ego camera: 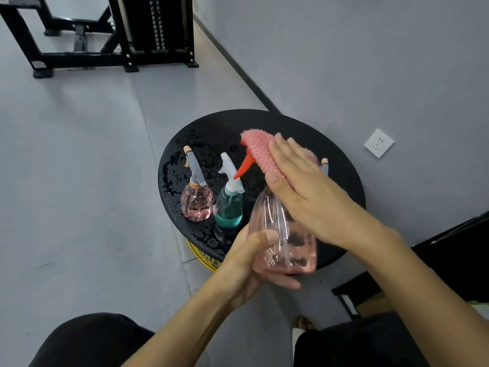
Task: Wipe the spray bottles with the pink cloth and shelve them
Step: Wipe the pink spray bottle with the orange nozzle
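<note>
**Wiping the sprayer head: firm base, cloth wrapped round the top**

I have the large pink bottle [285, 234] lifted clear of the round black tabletop [264, 120] and tilted away from me, over its near edge. My left grip [248, 260] is curled round the bottle's base, thumb across the near face and fingers underneath. My right grip [304, 192] lies flat with the fingers straight, pressing the pink cloth [258, 149] down over the sprayer head. Only the orange trigger [244, 165] pokes out from under it.

As I judge it, a flat palm reaches only the top of the head. I would fold the cloth round the neck and trigger, turn the bottle against it with the left grip, then work down the clear body. The plastic looks thin and may be slippery, so the base hold should be firm without squeezing. I would avoid pressing the trigger, so nothing sprays.

The small pink bottle [197, 202] and the teal bottle [229, 210] stand side by side among water drops [180, 168]. The tip of another bottle [325, 162] shows behind my right grip. Setting the wiped bottle back in those drops would undo the work, so it should go straight to the shelf, which I cannot make out here.
</note>
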Demonstrator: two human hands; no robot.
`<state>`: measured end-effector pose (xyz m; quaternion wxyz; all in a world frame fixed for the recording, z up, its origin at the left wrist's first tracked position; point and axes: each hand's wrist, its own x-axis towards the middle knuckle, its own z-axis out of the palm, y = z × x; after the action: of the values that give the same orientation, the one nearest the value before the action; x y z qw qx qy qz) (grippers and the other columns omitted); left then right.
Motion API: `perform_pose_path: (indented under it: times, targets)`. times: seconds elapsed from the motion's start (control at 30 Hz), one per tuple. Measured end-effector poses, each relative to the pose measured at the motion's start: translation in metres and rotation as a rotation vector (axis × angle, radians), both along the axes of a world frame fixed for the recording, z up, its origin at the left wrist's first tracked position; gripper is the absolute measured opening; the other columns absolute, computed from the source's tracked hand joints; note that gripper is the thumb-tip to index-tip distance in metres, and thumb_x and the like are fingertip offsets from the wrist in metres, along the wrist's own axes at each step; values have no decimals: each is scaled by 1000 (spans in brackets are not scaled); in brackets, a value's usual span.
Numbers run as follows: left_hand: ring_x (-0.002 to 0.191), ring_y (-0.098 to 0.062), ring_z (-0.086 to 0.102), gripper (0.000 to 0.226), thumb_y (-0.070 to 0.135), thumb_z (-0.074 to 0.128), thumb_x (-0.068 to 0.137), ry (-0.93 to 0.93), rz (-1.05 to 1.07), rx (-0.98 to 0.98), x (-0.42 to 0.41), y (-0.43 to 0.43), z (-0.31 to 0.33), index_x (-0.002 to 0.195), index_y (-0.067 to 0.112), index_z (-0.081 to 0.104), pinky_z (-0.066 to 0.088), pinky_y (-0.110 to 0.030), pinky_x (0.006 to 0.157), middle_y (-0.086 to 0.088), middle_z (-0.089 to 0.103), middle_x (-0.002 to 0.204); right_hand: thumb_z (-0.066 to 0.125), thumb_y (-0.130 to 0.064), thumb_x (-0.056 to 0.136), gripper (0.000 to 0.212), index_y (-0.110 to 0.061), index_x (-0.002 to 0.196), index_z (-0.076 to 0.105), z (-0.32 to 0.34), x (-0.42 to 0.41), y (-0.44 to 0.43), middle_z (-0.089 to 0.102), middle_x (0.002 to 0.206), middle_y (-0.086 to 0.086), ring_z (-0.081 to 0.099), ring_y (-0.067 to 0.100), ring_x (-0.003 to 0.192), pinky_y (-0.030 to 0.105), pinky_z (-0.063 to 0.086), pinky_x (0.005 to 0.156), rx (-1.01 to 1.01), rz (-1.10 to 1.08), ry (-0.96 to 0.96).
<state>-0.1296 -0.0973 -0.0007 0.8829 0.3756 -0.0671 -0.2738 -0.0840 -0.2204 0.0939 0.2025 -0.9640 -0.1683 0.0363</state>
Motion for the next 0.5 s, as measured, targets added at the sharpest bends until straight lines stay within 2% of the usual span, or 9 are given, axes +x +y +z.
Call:
perform_pose_path:
  times: [0.1,0.2,0.3,0.37,0.43,0.5]
  targets:
    - [81,-35,71,103,48,87,46,29,23,10,2,2,2,133,15,42,58,-36,50,-16,70,101,17,-53,96,63,-30,154,7,-3,-21,2,-5,159,-21,-11,-12,141,5,-15,107,47,43,-2]
    - [72,-25,72,97,41,79,54,-4,69,47,3,4,4,135,8,39,58,-36,52,-7,73,89,17,-53,100,56,-36,153,8,1,-44,6,-4,157,-29,-13,-18,138,6,-8,111,76,31,22]
    - [64,-20,70,103,48,85,46,13,76,56,2,5,9,127,3,42,55,-32,49,-3,72,82,10,-59,94,63,-38,153,6,2,-60,9,-6,156,-30,-15,-16,138,12,-4,113,32,6,-32]
    - [65,-20,70,86,42,83,51,13,56,32,2,5,10,121,8,46,55,-34,51,-3,71,82,6,-61,90,69,-34,153,12,2,-61,8,0,158,-25,-8,-11,141,22,4,116,-13,-44,-95]
    - [72,-23,70,65,37,72,62,-20,17,27,2,4,7,121,19,52,58,-42,59,-4,71,90,8,-61,90,72,-28,153,20,4,-54,6,8,160,-18,7,-2,140,26,13,114,-42,-105,-173]
    - [75,-27,71,60,41,74,61,-32,-15,18,3,2,8,117,27,59,59,-46,66,-6,72,93,7,-60,90,72,-27,152,21,3,-44,6,7,161,-14,10,6,136,29,15,111,-83,-155,-218]
